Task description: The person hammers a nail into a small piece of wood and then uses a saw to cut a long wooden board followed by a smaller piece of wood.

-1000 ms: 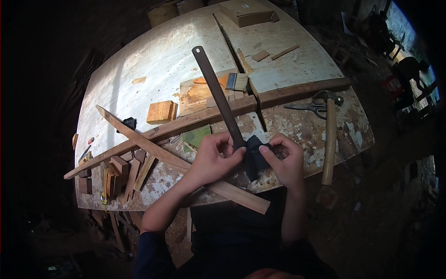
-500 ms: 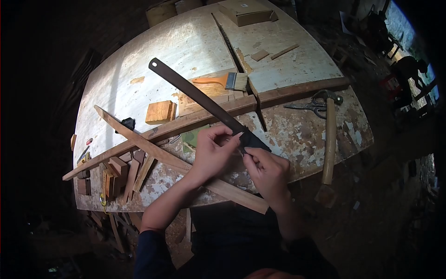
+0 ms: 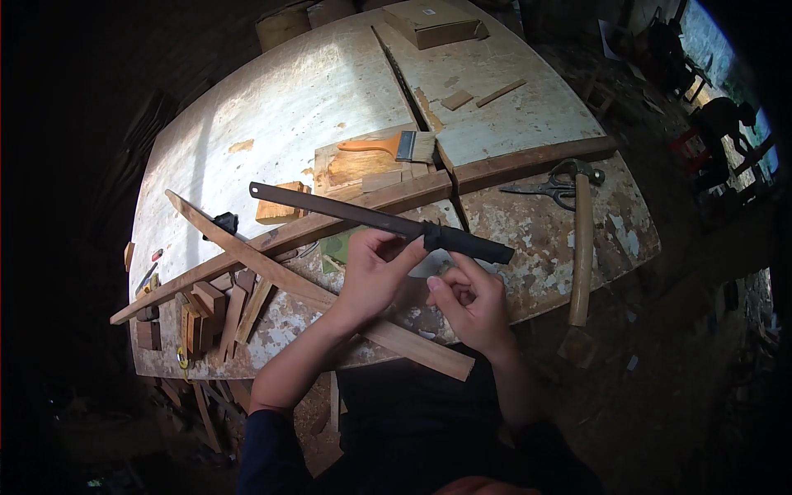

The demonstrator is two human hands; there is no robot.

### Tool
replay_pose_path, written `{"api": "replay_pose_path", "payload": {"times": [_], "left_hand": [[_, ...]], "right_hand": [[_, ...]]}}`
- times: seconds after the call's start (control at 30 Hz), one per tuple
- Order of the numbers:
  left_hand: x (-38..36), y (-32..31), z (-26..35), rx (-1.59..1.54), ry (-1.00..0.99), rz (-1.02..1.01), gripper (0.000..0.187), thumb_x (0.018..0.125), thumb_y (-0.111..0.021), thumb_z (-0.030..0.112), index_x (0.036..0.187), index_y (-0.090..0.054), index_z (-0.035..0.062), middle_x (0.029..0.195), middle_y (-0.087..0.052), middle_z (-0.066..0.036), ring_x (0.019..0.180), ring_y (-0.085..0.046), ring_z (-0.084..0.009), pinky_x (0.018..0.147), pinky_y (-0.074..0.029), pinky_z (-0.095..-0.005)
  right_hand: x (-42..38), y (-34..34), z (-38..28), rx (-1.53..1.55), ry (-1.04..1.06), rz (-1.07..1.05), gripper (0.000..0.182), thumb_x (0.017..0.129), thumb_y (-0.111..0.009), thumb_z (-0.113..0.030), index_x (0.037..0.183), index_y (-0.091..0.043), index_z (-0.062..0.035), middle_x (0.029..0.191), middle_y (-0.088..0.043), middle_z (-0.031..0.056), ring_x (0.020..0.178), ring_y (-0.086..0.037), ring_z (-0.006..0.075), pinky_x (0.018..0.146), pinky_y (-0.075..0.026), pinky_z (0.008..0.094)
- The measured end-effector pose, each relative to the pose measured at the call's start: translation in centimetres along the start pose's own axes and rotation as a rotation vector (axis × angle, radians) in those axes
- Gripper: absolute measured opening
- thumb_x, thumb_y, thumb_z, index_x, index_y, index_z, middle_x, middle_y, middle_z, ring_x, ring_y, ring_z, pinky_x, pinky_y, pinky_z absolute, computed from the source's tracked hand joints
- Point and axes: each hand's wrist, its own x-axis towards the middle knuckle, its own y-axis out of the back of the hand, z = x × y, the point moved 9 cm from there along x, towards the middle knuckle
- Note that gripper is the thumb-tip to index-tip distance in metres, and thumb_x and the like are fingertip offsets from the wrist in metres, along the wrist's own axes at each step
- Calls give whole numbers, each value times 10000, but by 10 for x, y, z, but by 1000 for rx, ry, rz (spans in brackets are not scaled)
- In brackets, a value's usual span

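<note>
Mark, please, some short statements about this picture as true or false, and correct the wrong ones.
1. The left hand holds the dark strip. True.
2. The hammer lies on the table, to the right of the paintbrush. True.
3. The paintbrush has a blue handle. False: its handle is orange.
4. A cardboard box sits at the table's far edge. True.
5. The hammer's whole handle is over the table. False: its end sticks out past the edge.
</note>
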Motion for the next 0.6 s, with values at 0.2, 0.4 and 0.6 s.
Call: {"api": "replay_pose_path", "payload": {"times": [0.2, 0.4, 0.6], "left_hand": [[-4, -4, 6, -12, 102, -120, 114, 995, -777, 46, 1098, -785, -1, 1028, -755, -10, 953, -684, -94, 879, -556, -274], [-5, -5, 13, 144, 23, -233, 147, 987, -785, 67, 1101, -812, -21, 1030, -818, -49, 973, -715, -83, 897, -564, -280], [-7, -3, 23, 420, -21, -214, 140, 940, -807, 85, 1055, -829, 9, 950, -819, -85, 903, -739, -114, 848, -566, -293]], "right_hand": [[-3, 0, 8, 451, -147, -135, 486, 1046, -617, -127, 1465, -551, 111, 950, -741, 127, 680, -611, 79, 614, -493, 219], [-2, 18, 2, 471, -241, -158, 407, 1066, -612, -135, 1402, -641, 93, 1095, -780, 136, 851, -678, 93, 733, -543, 247], [-3, 22, -2, 378, -145, -204, 370, 1053, -647, -119, 1359, -661, 90, 1082, -797, 129, 942, -736, 134, 836, -570, 291]]}}
